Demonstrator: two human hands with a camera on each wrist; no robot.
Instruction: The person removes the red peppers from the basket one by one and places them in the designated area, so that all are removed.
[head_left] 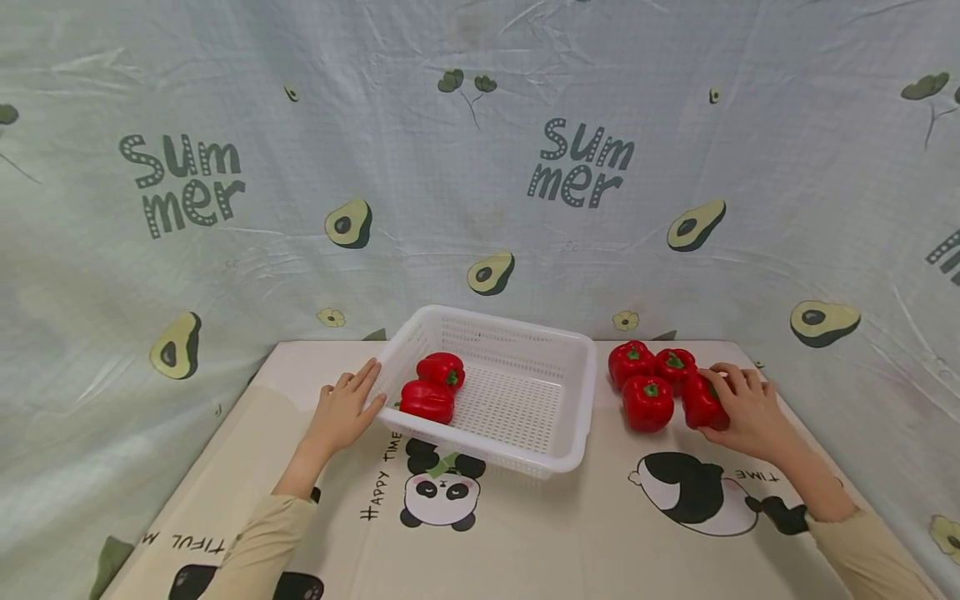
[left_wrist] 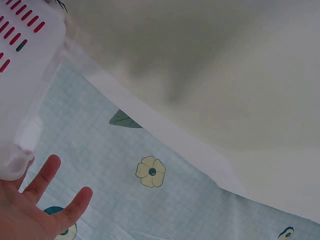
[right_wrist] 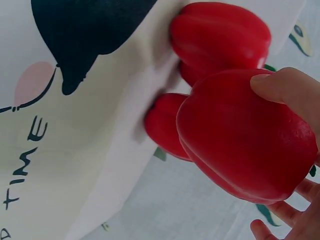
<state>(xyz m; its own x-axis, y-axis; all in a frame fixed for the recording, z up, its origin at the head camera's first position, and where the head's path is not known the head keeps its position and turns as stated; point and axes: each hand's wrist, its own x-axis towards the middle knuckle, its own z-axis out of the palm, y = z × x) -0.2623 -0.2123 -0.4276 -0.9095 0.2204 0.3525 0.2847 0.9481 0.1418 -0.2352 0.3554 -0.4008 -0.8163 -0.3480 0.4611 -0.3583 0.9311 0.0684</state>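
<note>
My right hand (head_left: 750,415) grips a red bell pepper (head_left: 701,403) at the right of the table. In the right wrist view, the thumb lies on one side of this pepper (right_wrist: 240,135) and fingers show beneath it. Beside it stand three more bell peppers (head_left: 648,404), stems up. A white plastic basket (head_left: 491,450) sits mid-table with two red bell peppers (head_left: 427,402) lying at its left end. My left hand (head_left: 343,412) touches the basket's left rim; in the left wrist view its visible fingers (left_wrist: 75,207) are straight and spread.
The table (head_left: 547,542) has a cover printed with pandas and lettering. A pale curtain (head_left: 420,167) with avocados and "summer" lettering hangs behind the table and at both sides. The basket stands between the left hand and the group of peppers.
</note>
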